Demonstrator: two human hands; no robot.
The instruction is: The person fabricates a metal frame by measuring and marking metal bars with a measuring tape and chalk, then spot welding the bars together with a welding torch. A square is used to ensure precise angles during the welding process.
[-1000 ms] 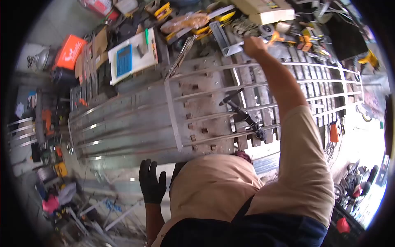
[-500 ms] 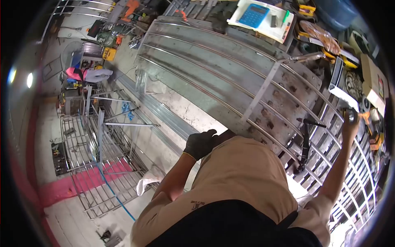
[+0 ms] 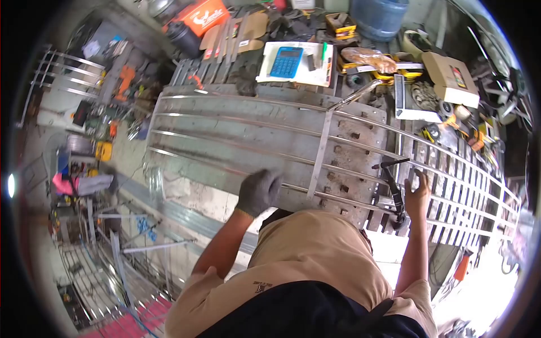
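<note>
right hand (image 3: 418, 194): yours was bare, its fingers spread and slightly bent, with nothing seen in them; it was just beside the black clamp-like tool (image 3: 394, 190), though contact could not be told.
left hand (image 3: 259, 192): you wore a dark glove on it, the fingers looking curled; blur hid whether they gripped anything. it was over the near edge of the steel plate (image 3: 270, 142).
metal frame (image 3: 319, 158): it lay lengthwise along the bench in front of you, over that plate and past it to your right, with a flat crossbar (image 3: 321, 147) near its middle.
work at the frame: you seemed to be at a positioning or checking step, your right hand ready near the black tool rather than holding it.
next grip: handling that tool would have called for closing your right fingers around it, with your left steadying the frame.
far side: a silver tool (image 3: 355, 94) lay by the crossbar's far end; beyond were a blue calculator (image 3: 286, 62), a green marker (image 3: 324, 52) and a cardboard box (image 3: 451, 79).
</note>
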